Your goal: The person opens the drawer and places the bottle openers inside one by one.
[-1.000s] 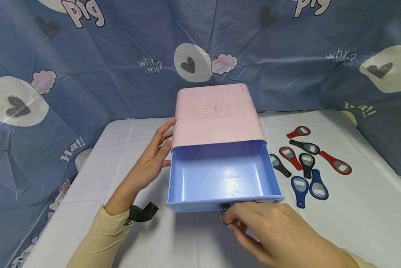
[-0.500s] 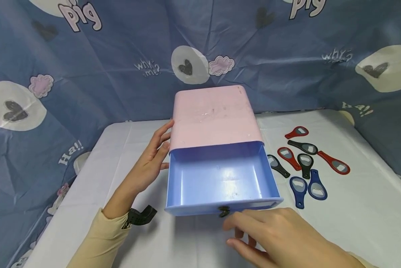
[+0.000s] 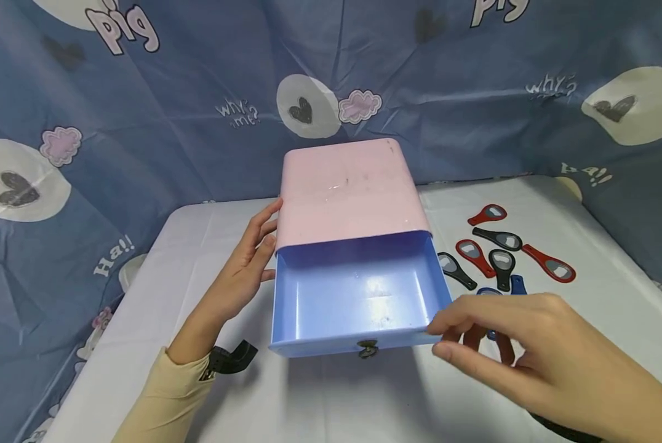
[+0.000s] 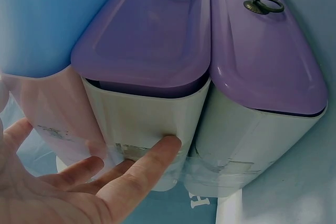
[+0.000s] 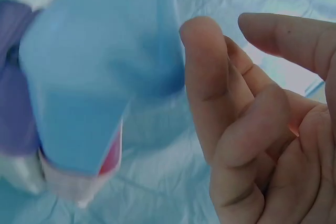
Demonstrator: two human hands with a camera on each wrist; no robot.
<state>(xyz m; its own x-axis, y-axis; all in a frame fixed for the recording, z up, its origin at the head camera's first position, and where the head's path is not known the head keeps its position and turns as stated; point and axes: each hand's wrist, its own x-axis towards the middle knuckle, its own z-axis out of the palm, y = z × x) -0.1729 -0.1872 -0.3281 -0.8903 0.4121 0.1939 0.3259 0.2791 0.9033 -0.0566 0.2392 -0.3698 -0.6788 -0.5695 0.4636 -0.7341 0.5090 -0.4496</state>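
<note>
A pink drawer cabinet [image 3: 347, 191] stands on the table with its blue top drawer [image 3: 320, 346] pulled out; nothing lies inside it. A dark metal ring pull [image 3: 368, 349] hangs on the drawer front. My left hand [image 3: 242, 271] rests against the cabinet's left side, fingers extended. In the left wrist view, two purple drawer fronts [image 4: 147, 35] with ring pulls show below the blue one. My right hand [image 3: 530, 344] hovers at the drawer's right front corner, fingers loosely bent and holding nothing. It partly hides the blue bottle openers [image 3: 518, 284].
Several bottle openers lie right of the cabinet: red ones [image 3: 487, 214] at the back and right, black ones [image 3: 502, 267] among them. The table has a white cloth [image 3: 215, 234]. A patterned blue curtain [image 3: 198, 154] hangs behind and at the sides.
My right hand has let go of the ring pull and moved right, up beside the drawer's corner, over the blue bottle openers. My left hand stays against the cabinet.
</note>
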